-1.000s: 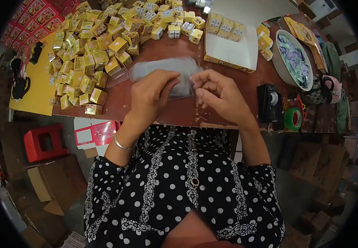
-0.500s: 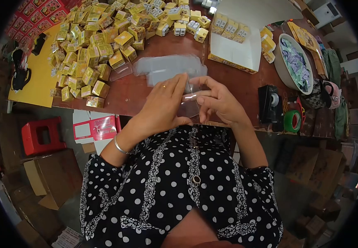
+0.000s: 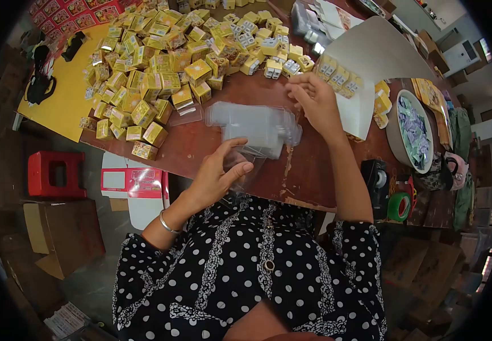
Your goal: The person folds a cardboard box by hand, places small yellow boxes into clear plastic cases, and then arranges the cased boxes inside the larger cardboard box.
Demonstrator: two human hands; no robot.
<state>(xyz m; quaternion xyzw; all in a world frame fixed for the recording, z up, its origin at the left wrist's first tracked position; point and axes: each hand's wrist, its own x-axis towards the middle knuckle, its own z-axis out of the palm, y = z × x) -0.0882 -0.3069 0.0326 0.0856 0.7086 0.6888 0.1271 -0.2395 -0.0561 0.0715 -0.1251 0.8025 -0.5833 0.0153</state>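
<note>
My left hand (image 3: 217, 173) is near the table's front edge, with a folded clear plastic sleeve (image 3: 253, 161) between thumb and fingers. Flat clear plastic sleeves (image 3: 246, 119) lie in a stack just beyond it. My right hand (image 3: 317, 108) is raised over the table beside the white carton (image 3: 362, 116). Its fingers are loosely bent and apart, with nothing visible in them. Closest to those fingertips are small yellow boxes with white-and-grey fronts (image 3: 290, 68). A large heap of yellow printed boxes (image 3: 149, 85) covers the table's left and back.
Inside the carton stand several yellow boxes (image 3: 340, 77). At the right are a round tub (image 3: 395, 128) of green and purple packets, a black tape dispenser (image 3: 374, 184) and a green tape roll (image 3: 398, 206). A red stool (image 3: 58, 173) stands on the floor at the left.
My right hand has left the clear plastic and moved forward and right, toward the small yellow boxes. My left hand keeps the sleeve, lower and turned. The view has shifted.
</note>
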